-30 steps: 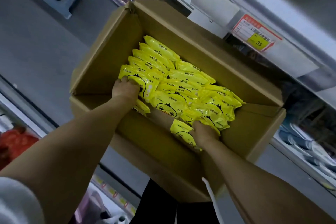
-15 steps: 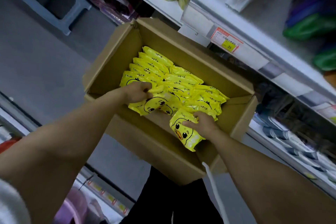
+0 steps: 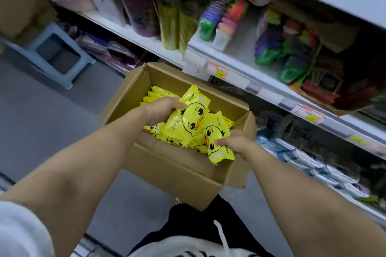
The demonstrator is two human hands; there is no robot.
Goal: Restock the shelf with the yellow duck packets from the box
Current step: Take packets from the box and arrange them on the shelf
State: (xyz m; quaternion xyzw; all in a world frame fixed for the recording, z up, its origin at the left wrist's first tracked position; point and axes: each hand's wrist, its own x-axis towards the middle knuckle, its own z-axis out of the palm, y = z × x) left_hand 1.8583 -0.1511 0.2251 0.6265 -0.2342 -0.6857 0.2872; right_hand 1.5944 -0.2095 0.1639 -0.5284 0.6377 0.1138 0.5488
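Cardboard box [image 3: 173, 173] is sitting open at waist level in front of the person, flaps up, just beside the front edge of the white shelf [image 3: 269, 92]. Both bare forearms are reaching down into it. L hand [image 3: 160, 108] is gripping a yellow duck pkt [image 3: 190, 119] by its upper left edge, fingers curled over the top and thumb side underneath; the pkt is standing tilted w/ the duck face toward the camera, lifted above the rest. R hand [image 3: 236, 142] is pinching a second duck pkt [image 3: 217, 140] at the box's near right corner, thumb pressing on the printed face, other fingers hiding behind it. The two held pkts are overlapping at their edges. More yellow pkts [image 3: 158, 94] are lying stacked on edge toward the far left of the box, and a few more are showing under the held ones. An orange-and-yellow price tag [image 3: 217, 70] is hanging on the shelf rail right behind the box. On the shelf, green and purple packs [image 3: 269, 52] are lying in a blurry heap. A blue plastic stool [image 3: 58, 56] is standing on the grey floor [image 3: 41, 121] to the left, well apart from the box.
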